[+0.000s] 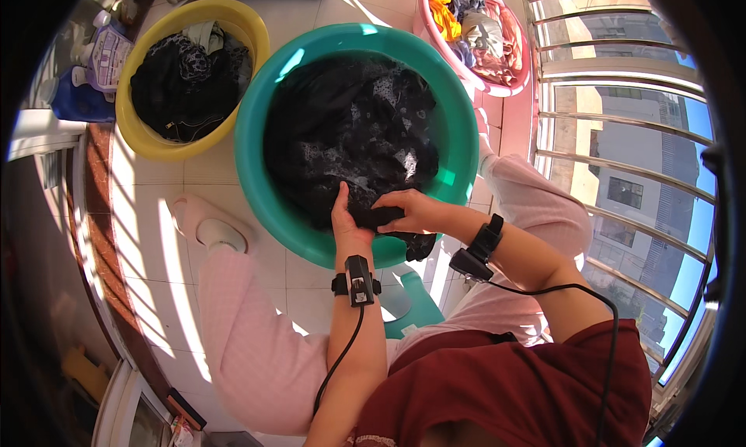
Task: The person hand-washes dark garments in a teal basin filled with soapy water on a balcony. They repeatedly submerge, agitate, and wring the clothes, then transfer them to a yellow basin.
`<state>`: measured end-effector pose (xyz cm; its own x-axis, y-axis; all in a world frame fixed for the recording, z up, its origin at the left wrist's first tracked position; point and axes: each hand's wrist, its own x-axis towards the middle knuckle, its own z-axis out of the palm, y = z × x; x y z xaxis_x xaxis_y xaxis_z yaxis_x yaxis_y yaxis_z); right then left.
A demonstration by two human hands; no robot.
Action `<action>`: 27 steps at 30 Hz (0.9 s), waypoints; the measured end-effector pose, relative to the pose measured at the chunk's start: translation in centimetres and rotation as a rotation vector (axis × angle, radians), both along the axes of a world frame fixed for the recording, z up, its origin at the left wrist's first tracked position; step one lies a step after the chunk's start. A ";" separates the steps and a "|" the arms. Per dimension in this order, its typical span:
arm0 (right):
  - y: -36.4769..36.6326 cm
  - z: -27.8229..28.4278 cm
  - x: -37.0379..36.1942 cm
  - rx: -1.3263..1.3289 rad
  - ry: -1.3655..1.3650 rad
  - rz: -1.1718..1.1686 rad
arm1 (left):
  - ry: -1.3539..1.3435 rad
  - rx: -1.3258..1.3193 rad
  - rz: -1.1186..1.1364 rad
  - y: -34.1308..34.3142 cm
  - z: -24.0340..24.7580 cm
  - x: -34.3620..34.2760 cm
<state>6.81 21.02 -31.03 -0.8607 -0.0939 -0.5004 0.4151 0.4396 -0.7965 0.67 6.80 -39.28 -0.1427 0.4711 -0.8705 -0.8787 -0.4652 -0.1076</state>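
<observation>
A large green basin (250, 160) stands on the floor between my legs, filled with soaked black clothing (326, 121) and patches of suds. Both hands are at its near edge. My right hand (408, 212) is closed on a bunched part of the black clothing, its fingers curled over the cloth. Against the same bunch rests my left hand (346, 214), thumb and fingers partly round it; some fingertips are hidden by the fabric. A wet end of the cloth hangs over the rim below my right hand.
At the far left stands a yellow basin (128, 128) of dark clothes, with a purple-labelled jug (107, 55) and a blue bottle (78, 97) beside it. A pink basin (527, 66) of coloured clothes is at the far right. Metal railings (622, 117) line the right side.
</observation>
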 end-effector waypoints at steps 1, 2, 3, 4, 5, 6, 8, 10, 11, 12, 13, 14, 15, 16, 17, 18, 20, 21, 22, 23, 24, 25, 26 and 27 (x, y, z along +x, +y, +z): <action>-0.4 1.3 -0.1 0.052 -0.027 -0.007 | 0.034 0.035 -0.005 0.1 0.6 0.2; -1.0 2.2 -0.1 0.095 -0.035 -0.005 | 0.076 0.119 0.000 0.1 1.1 0.4; -1.5 2.7 0.0 0.133 0.007 -0.006 | 0.074 0.056 -0.026 0.0 1.5 0.6; -2.2 2.6 -0.2 0.140 0.102 -0.048 | 0.084 0.043 -0.038 0.1 1.7 0.7; -2.6 2.1 -0.4 0.166 0.043 -0.112 | 0.070 -0.015 -0.063 0.1 2.0 1.0; -2.9 1.4 -0.5 0.167 0.041 -0.170 | 0.015 0.001 -0.047 0.1 2.1 1.0; -2.3 -0.8 -1.0 0.199 -0.048 -0.248 | 0.054 0.011 0.022 0.0 2.2 1.3; -1.1 -2.9 -1.4 0.239 -0.092 -0.194 | 0.036 -0.115 0.054 0.1 2.0 1.7; -0.8 -3.8 -1.4 0.297 -0.209 -0.140 | 0.018 -0.134 0.081 0.3 1.8 1.9; -1.0 -4.6 -1.4 0.144 -0.138 -0.215 | 0.080 -0.168 0.075 0.3 1.7 2.5; -1.1 -5.3 -1.5 0.029 -0.129 -0.301 | 0.140 -0.199 0.077 0.4 1.4 3.0; -1.5 -6.0 -1.7 -0.054 -0.192 -0.398 | 0.301 -0.221 0.032 0.6 1.1 3.6; -1.8 -6.6 -1.8 -0.125 -0.152 -0.314 | 0.469 -0.273 0.002 0.9 0.6 4.3; -2.2 -7.4 -2.1 -0.037 -0.144 -0.167 | 0.510 -0.190 -0.059 1.0 0.0 4.9; -2.5 -8.2 -2.3 0.021 -0.049 0.002 | 0.569 -0.223 -0.183 1.2 -0.5 5.8; -2.4 -9.1 -2.6 0.048 -0.092 0.071 | 0.666 -0.265 -0.302 1.3 -1.0 6.8; -1.3 -11.7 -3.6 0.083 -0.263 0.159 | 0.665 -0.300 -0.536 1.0 -2.8 7.2; -1.0 -12.9 -3.7 0.109 -0.339 0.210 | 0.564 -0.289 -0.650 0.4 -3.8 6.9; -0.9 -14.1 -3.4 0.153 -0.367 0.152 | 0.451 -0.283 -0.795 -0.1 -4.6 6.5; -0.7 -15.4 -3.4 0.182 -0.344 0.154 | 0.388 -0.320 -0.645 -0.6 -5.1 6.1; -0.9 -16.5 -3.5 0.254 -0.381 0.156 | 0.322 -0.360 -0.532 -1.0 -5.3 5.4; -0.8 -17.3 -3.6 0.338 -0.467 0.170 | 0.233 -0.408 -0.427 -1.2 -5.3 4.6; -0.9 -17.5 -3.4 0.264 -0.430 0.075 | 0.160 -0.424 -0.240 -1.4 -4.7 3.9; -1.0 -17.2 -3.1 0.179 -0.416 -0.011 | 0.124 -0.466 -0.196 -1.2 -3.9 3.1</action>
<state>3.72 19.98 -48.19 -0.5833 0.0341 -0.8115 0.6894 0.5490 -0.4725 3.79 5.61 -43.20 -0.2058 0.0658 -0.9764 -0.9472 -0.2641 0.1818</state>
